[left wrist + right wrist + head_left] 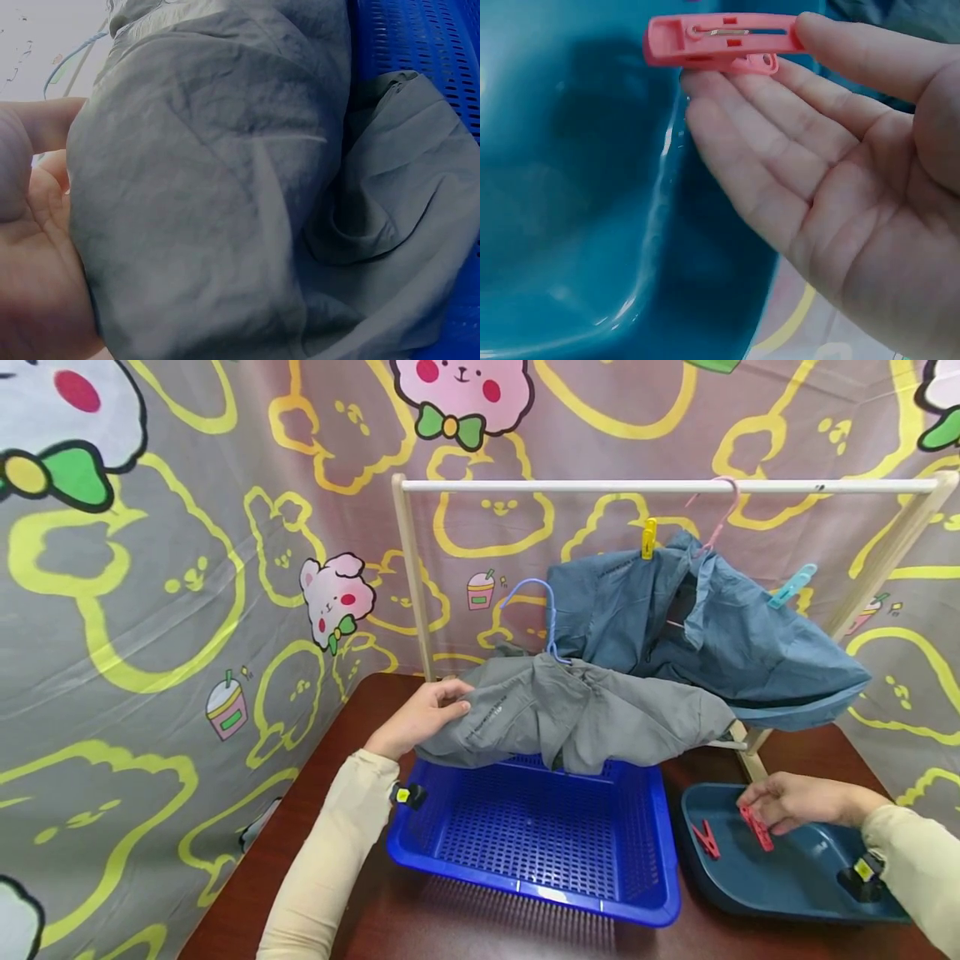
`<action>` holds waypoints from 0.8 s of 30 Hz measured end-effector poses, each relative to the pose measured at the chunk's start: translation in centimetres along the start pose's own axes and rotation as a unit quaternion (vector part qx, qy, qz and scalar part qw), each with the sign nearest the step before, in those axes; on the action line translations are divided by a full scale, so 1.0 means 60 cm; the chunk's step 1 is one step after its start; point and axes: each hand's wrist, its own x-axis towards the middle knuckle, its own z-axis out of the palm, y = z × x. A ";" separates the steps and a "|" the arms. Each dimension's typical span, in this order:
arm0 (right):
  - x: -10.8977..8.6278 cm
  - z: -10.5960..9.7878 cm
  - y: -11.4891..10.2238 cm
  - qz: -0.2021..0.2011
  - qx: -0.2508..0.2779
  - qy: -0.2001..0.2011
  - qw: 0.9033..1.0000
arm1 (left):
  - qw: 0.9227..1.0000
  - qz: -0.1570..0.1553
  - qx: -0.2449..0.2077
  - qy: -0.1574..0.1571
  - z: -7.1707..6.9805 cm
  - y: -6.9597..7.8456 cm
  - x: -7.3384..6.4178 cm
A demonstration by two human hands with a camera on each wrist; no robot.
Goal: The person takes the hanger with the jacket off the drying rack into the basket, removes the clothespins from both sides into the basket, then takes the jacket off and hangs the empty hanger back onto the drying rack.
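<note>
Head view shows the left hand [423, 714] at the left end of a grey garment [517, 710], its thumb in front and its fingers gripping the edge of the cloth; in the left wrist view those fingers pass behind the fabric and their tips are hidden. A blue hanger [552, 618] rises from the middle of this garment, its hook below the bar of the rack [562, 486] and free of it. The grey cloth lies across the far part of a blue basket [525, 835] with perforated walls. To the right, the right hand [806, 802] pinches a red clip [757, 831] between thumb and fingers above a dark teal tub [795, 877], and the right wrist view shows the thumb pressing on one end of it. Another red clip [707, 841] lies in the tub, near its left wall. Behind, a blue garment [780, 643] hangs from a pink hanger [726, 518] hooked over the bar, with a yellow clip [648, 539] on its left part and a light-blue clip [792, 585] on its right. Basket and tub stand side by side on a dark brown worktop [360, 710], before a printed backdrop [187, 660].
</note>
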 end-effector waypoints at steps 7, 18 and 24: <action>0.015 0.010 0.006 0.056 -0.028 0.038 0.997 | 1.000 -0.002 0.009 0.000 -0.001 0.038 -0.015; 0.025 0.030 0.017 0.094 -0.082 0.056 0.991 | 1.000 0.011 0.003 0.001 0.000 0.001 -0.002; 0.029 0.038 0.009 0.092 -0.120 0.059 0.987 | 1.000 0.009 0.003 0.007 -0.002 -0.005 -0.002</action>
